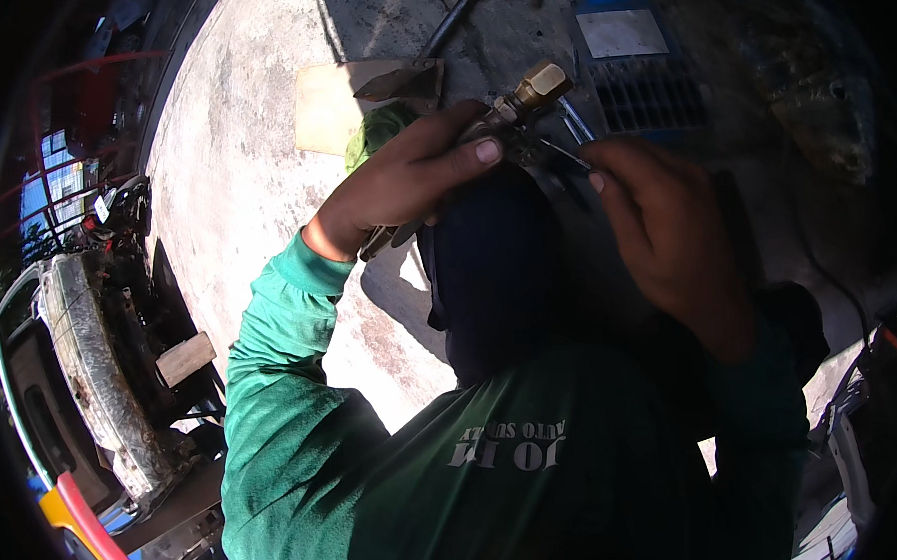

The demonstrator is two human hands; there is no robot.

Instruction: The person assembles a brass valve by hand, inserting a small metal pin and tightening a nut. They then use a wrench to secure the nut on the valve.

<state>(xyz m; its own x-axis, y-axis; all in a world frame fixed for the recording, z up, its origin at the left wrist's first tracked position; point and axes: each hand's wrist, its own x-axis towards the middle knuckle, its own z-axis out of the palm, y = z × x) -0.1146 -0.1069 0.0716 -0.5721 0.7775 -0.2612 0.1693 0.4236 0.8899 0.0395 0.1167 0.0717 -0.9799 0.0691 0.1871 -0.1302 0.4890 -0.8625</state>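
Observation:
In my left hand is a metal part with a brass hex fitting at its upper end; my fingers are wrapped round its darker body, and the thumb lies along it. A thin metal tool reaches from the pinched fingers of my right hand toward that body. Its kind is hard to make out, and shadow hides whether its tip touches the part. Some green cloth shows just behind my left hand. Dark shade covers much of my right hand and the area below the part.
On the concrete floor lie a hammer, a piece of cardboard and a blue case with a slotted dark section. Worn vehicle bodywork and a wooden block stand at the left. A dark cable runs at the right.

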